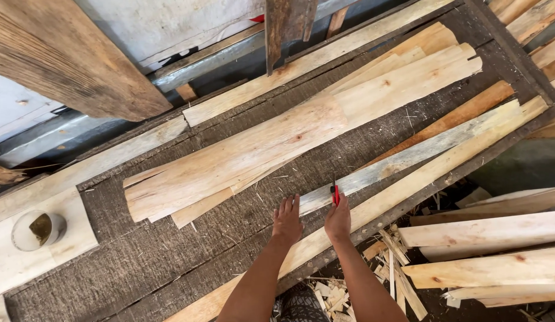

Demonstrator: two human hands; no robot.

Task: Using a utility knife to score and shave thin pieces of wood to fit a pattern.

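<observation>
Both forearms reach up from the lower edge onto the dark, rough worktop (170, 262). The left hand (287, 219) lies flat with fingers spread, at the near end of a long grey weathered wooden strip (402, 158). Just beside it, the right hand (338, 218) pinches a small red cutter (335, 194) against that strip, below a stack of pale wooden veneer sheets (259, 149).

No packages, labels, signs or screens show anywhere on the worktop (170, 256) or around it; only bare timber lies there.
</observation>
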